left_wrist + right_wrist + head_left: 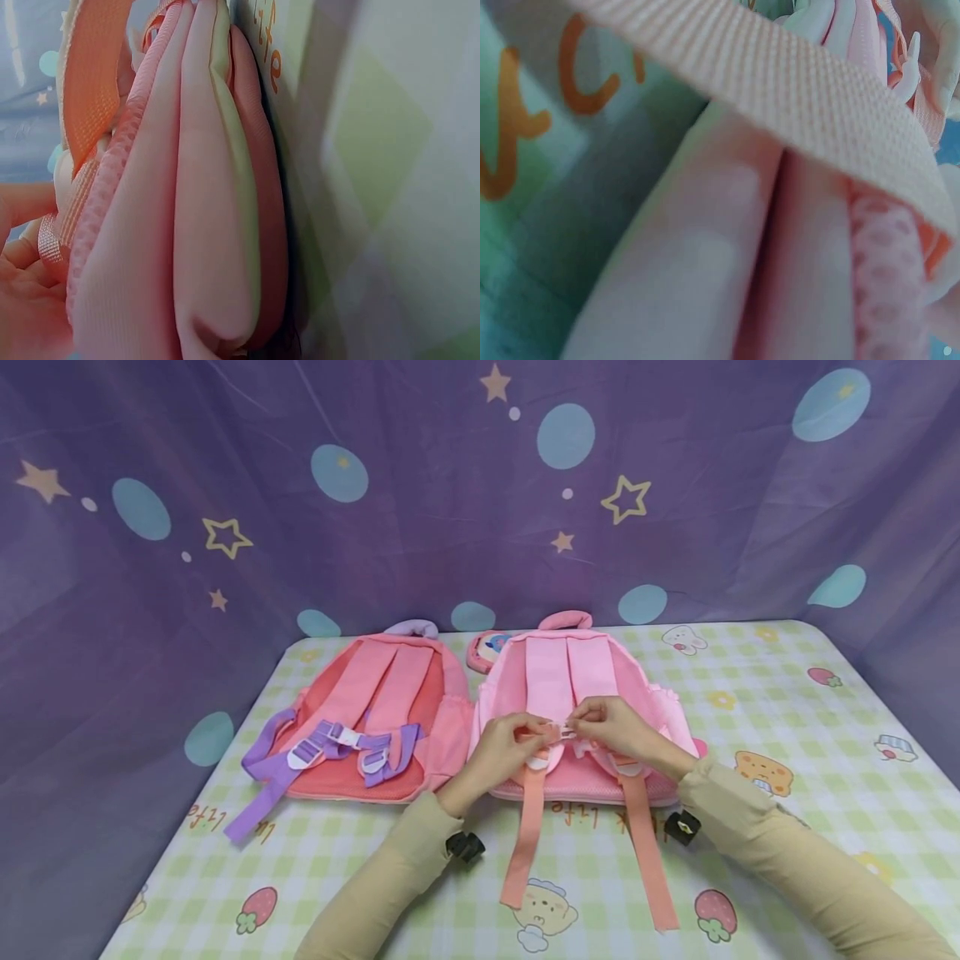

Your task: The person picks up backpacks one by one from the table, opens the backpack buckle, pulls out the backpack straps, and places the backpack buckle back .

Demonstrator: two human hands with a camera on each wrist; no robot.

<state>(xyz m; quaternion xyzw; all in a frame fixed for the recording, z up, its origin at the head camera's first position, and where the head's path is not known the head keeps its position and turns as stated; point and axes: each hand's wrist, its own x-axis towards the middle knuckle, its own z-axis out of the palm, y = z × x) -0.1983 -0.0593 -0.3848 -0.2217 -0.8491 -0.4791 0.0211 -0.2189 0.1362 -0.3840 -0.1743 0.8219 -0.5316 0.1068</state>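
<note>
A pink backpack (585, 777) lies strap side up on the table. Over its middle, my left hand (495, 752) pinches one end of a white plastic buckle (565, 731) on an orange strap. Opposite it, my right hand (618, 728) pinches the other end between thumb and fingers. Whether the two halves are joined is too small to tell. A white buckle prong (909, 71) shows near fingers in the right wrist view. Two orange webbing straps (523, 852) hang from the shoulder straps toward the front. The left wrist view shows the bag's pink side (214, 187) and part of my left hand.
Left of it lies a coral backpack (450, 735) with purple straps (258, 793) and a fastened-looking white buckle (347, 737). A small round pink item (487, 647) sits behind, between the bags. The green checked tablecloth (810, 735) meets a purple curtain (450, 552) at the back.
</note>
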